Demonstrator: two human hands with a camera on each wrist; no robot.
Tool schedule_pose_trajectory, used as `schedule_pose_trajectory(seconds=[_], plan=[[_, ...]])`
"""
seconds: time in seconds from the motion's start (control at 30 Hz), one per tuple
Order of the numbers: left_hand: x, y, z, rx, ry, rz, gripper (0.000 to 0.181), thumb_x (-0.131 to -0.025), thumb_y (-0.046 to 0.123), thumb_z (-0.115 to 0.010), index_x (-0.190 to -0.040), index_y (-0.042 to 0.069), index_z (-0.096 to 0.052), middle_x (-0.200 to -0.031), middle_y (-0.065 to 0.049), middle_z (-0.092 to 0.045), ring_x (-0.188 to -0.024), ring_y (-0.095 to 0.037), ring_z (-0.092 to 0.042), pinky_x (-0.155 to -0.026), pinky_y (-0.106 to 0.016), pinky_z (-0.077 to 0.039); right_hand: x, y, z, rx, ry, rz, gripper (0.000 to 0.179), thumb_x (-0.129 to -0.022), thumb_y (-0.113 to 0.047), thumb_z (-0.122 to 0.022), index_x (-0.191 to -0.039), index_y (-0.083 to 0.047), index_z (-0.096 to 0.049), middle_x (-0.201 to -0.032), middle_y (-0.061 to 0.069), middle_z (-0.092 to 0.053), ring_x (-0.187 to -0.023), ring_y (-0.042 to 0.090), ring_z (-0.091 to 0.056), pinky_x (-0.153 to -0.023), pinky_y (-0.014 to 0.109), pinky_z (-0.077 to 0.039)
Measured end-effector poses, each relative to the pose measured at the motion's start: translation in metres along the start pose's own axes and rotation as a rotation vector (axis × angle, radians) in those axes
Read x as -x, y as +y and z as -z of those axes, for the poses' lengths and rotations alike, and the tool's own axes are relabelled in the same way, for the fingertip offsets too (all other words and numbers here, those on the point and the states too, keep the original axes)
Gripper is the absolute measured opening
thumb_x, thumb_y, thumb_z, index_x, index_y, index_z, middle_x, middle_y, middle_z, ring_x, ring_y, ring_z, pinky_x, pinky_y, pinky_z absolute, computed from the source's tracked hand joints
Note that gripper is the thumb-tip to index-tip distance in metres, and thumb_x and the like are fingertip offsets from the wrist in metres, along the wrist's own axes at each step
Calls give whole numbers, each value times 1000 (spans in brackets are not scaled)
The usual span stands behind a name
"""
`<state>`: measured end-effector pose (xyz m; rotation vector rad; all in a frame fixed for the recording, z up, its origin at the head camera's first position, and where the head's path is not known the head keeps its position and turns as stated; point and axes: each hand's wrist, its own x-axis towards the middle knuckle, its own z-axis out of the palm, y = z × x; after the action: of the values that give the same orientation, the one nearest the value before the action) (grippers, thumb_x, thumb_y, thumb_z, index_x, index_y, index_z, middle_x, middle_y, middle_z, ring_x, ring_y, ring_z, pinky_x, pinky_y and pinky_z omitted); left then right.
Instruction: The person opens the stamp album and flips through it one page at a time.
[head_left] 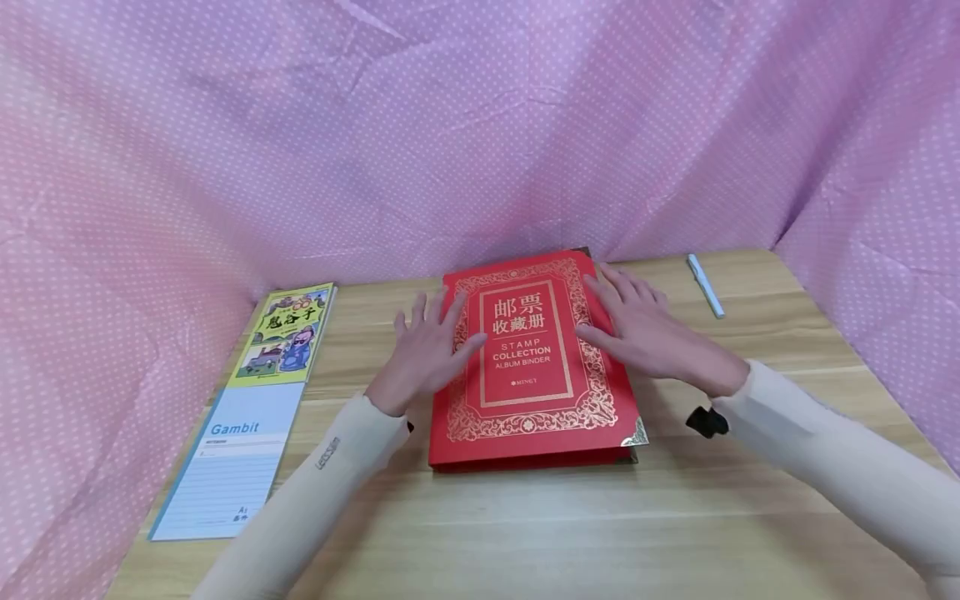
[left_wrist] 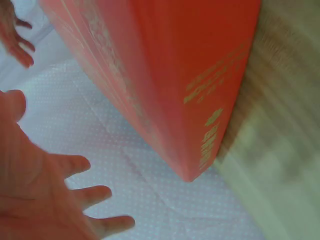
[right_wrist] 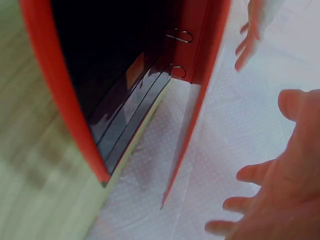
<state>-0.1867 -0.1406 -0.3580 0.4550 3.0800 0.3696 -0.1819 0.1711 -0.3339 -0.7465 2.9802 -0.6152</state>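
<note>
A red stamp album binder with gold print and metal corners lies on the wooden table, cover up. My left hand hovers over its left side, fingers spread. Over the right side is my right hand, likewise spread, its thumb pointing inward. The left wrist view has the left palm apart from the album's printed spine. From the right wrist, the right palm also stands off the cover. That view looks in between the covers, where dark pages and metal rings show.
A yellow comic-style book and a blue-and-white Gambit notebook lie end to end along the table's left edge. Toward the back right lies a light blue pen. Pink dotted cloth hangs behind the table and at both sides.
</note>
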Motion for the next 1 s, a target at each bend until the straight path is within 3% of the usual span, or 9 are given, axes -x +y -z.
schedule_pose_trajectory(seconds=[0.13, 0.3, 0.5, 0.63, 1.0], plan=[[12, -8, -3, 81, 68, -8, 73, -90, 43, -58, -148, 12, -27, -144, -14, -30, -129, -33, -27, -102, -54, -28, 19, 11, -7, -91, 43, -16, 76, -93, -45, -55, -151, -9, -21, -152, 18, -17, -136, 38, -18, -104, 60, -23], [31, -23, -7, 171, 81, 42, 61, -93, 32, -58, -142, 4, -36, -130, -13, -42, -114, -26, -42, -94, -45, -43, 48, 21, -23, -170, 114, -34, 66, -95, -38, -56, -146, -4, -31, -145, 18, -32, -131, 36, -31, -99, 59, -33], [56, -36, -18, 306, -16, 137, 61, -94, 40, -55, -145, 13, -34, -135, -5, -41, -120, -22, -44, -95, -47, -44, 68, 25, -39, -273, 170, -2, 56, -95, -28, -58, -142, -5, -39, -137, 15, -44, -114, 34, -49, -89, 55, -44], [66, -36, -23, 390, -29, 164, 61, -94, 42, -54, -146, 19, -33, -136, 0, -41, -120, -19, -45, -94, -47, -44, 72, 23, -46, -314, 185, 26, 54, -94, -25, -60, -141, -8, -42, -136, 10, -47, -114, 30, -50, -86, 53, -47], [70, -30, -28, 442, -47, 144, 59, -91, 36, -62, -143, 24, -37, -127, 9, -45, -110, -12, -47, -84, -37, -52, 75, 18, -50, -327, 126, -1, 59, -93, -31, -60, -145, -13, -37, -139, 8, -41, -111, 30, -52, -84, 52, -49]])
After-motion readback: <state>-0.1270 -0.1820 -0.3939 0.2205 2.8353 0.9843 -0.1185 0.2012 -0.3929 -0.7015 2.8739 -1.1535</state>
